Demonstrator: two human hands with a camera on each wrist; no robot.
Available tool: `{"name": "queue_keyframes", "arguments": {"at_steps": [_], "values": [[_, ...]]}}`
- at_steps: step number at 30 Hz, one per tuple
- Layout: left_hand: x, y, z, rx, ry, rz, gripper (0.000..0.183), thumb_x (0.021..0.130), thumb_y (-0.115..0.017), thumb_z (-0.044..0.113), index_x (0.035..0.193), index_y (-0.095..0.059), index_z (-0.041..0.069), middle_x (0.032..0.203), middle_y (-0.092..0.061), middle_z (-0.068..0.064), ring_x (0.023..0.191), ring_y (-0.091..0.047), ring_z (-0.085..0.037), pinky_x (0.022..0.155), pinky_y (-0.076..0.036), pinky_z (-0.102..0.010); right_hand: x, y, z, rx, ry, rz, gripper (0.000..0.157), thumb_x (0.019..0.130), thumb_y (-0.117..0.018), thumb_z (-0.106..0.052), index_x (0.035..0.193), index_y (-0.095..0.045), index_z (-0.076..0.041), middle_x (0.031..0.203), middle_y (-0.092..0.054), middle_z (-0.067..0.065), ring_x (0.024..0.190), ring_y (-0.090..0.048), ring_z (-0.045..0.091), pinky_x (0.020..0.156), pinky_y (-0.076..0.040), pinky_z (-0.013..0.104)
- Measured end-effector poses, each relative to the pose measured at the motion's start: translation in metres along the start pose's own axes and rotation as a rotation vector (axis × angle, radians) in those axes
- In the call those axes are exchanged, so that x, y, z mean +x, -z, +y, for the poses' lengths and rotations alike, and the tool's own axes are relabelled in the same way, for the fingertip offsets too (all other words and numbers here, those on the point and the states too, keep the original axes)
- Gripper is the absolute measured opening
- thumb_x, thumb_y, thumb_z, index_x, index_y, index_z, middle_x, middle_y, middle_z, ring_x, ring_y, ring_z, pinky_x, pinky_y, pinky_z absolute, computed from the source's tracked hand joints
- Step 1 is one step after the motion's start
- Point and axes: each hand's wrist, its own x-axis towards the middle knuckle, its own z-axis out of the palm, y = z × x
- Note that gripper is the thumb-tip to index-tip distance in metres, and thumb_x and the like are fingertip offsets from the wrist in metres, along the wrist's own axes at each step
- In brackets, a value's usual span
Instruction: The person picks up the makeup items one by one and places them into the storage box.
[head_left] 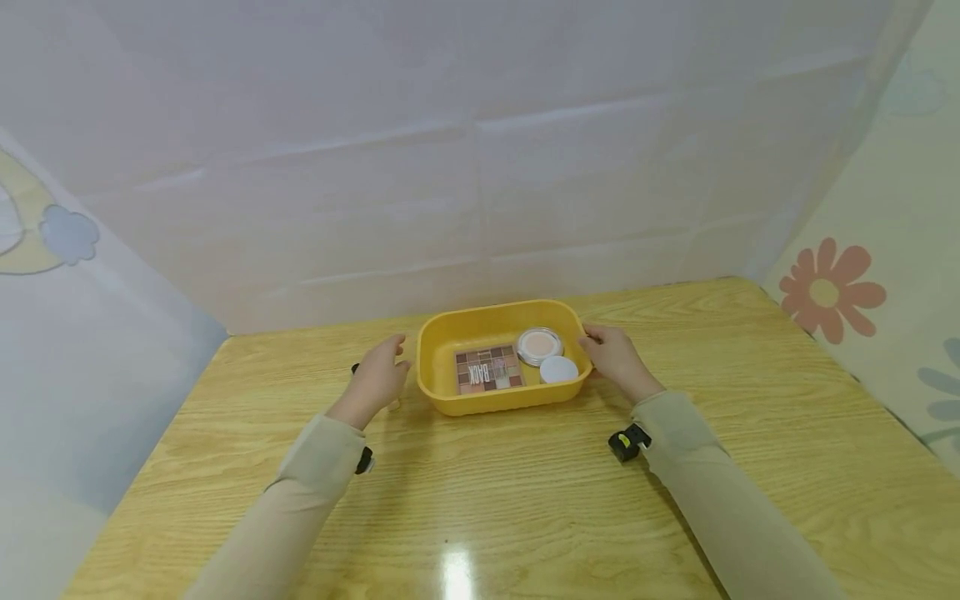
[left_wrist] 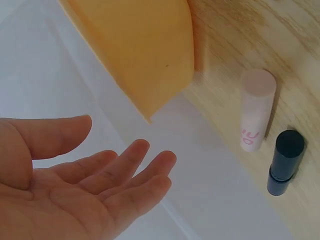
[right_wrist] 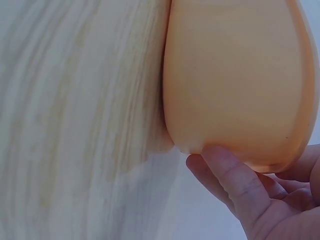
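Note:
A yellow plastic basket [head_left: 472,405] sits on the table. Inside it lie an eyeshadow palette [head_left: 487,369] with a grid of brown and pink pans, a round clear-rimmed compact [head_left: 539,345] and a round white-lidded item [head_left: 558,369]. My right hand [head_left: 613,358] grips the basket's right end, thumb at the rim and fingers against the outer wall, as the right wrist view shows. To the left of the basket my left hand [head_left: 377,379] is held apart from it, palm turned toward it, fingers loosely bent and holding nothing.
In the left wrist view a pale pink tube [left_wrist: 257,110] and a small black tube [left_wrist: 287,160] stand on the wooden table beyond the left fingers. A pale sheet [head_left: 480,183] hangs behind the table's back edge. Patterned cloth [head_left: 825,292] borders the right side.

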Motion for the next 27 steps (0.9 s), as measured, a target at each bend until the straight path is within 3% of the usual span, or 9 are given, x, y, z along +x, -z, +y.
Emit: {"name": "queue_keyframes", "arguments": {"at_steps": [14, 16, 19, 21, 22, 25, 27], "values": [[0.005, -0.004, -0.013, -0.011, 0.056, 0.003, 0.055, 0.104, -0.047, 0.002, 0.152, -0.024, -0.013, 0.157, -0.026, -0.034, 0.146, -0.027, -0.048, 0.117, -0.029, -0.057, 0.000, 0.000, 0.001, -0.009, -0.006, 0.005, 0.049, 0.110, -0.038, -0.014, 0.155, -0.028, 0.005, 0.154, -0.038, 0.029, 0.132, -0.051, 0.042, 0.090, -0.058, 0.039], [0.006, -0.005, -0.015, -0.022, 0.073, -0.005, 0.056, 0.104, -0.047, 0.001, 0.152, -0.023, -0.014, 0.158, -0.024, -0.034, 0.144, -0.031, -0.048, 0.117, -0.032, -0.056, 0.000, 0.000, 0.001, -0.007, -0.004, 0.005, 0.049, 0.110, -0.038, -0.013, 0.155, -0.028, 0.005, 0.154, -0.038, 0.029, 0.132, -0.051, 0.042, 0.090, -0.058, 0.039], [0.007, -0.007, -0.018, -0.032, 0.106, -0.014, 0.057, 0.104, -0.047, 0.001, 0.152, -0.021, -0.015, 0.155, -0.028, -0.036, 0.127, -0.051, -0.042, 0.112, -0.040, -0.052, 0.001, 0.000, 0.001, -0.013, -0.002, 0.008, 0.050, 0.110, -0.038, -0.013, 0.154, -0.028, 0.005, 0.154, -0.037, 0.029, 0.132, -0.050, 0.042, 0.090, -0.058, 0.040], [0.008, -0.008, -0.020, -0.037, 0.125, -0.018, 0.057, 0.103, -0.048, 0.001, 0.151, -0.021, -0.017, 0.148, -0.039, -0.036, 0.098, -0.064, -0.033, 0.103, -0.048, -0.047, 0.001, 0.000, 0.001, -0.016, -0.003, 0.008, 0.050, 0.110, -0.038, -0.013, 0.155, -0.028, 0.005, 0.154, -0.037, 0.029, 0.133, -0.049, 0.042, 0.090, -0.058, 0.040], [0.009, -0.008, -0.021, -0.038, 0.136, -0.021, 0.058, 0.104, -0.048, 0.001, 0.151, -0.021, -0.017, 0.140, -0.048, -0.036, 0.085, -0.066, -0.027, 0.098, -0.051, -0.043, 0.001, 0.000, 0.001, -0.019, -0.004, 0.005, 0.050, 0.110, -0.038, -0.014, 0.155, -0.027, 0.005, 0.155, -0.036, 0.029, 0.133, -0.049, 0.042, 0.090, -0.058, 0.040], [0.011, -0.009, -0.023, -0.036, 0.152, -0.035, 0.057, 0.103, -0.046, 0.000, 0.151, -0.020, -0.018, 0.101, -0.065, -0.027, 0.052, -0.053, -0.016, 0.075, -0.054, -0.033, 0.001, 0.001, 0.001, -0.022, -0.005, 0.005, 0.050, 0.110, -0.038, -0.014, 0.155, -0.027, 0.005, 0.155, -0.036, 0.029, 0.133, -0.049, 0.042, 0.091, -0.058, 0.040], [0.013, -0.009, -0.026, -0.033, 0.154, -0.041, 0.056, 0.103, -0.045, 0.000, 0.150, -0.020, -0.019, 0.083, -0.064, -0.019, 0.051, -0.049, -0.012, 0.070, -0.051, -0.031, 0.001, 0.001, 0.001, -0.017, -0.003, 0.004, 0.050, 0.110, -0.038, -0.014, 0.155, -0.027, 0.004, 0.155, -0.036, 0.028, 0.133, -0.049, 0.041, 0.091, -0.058, 0.040]]}}
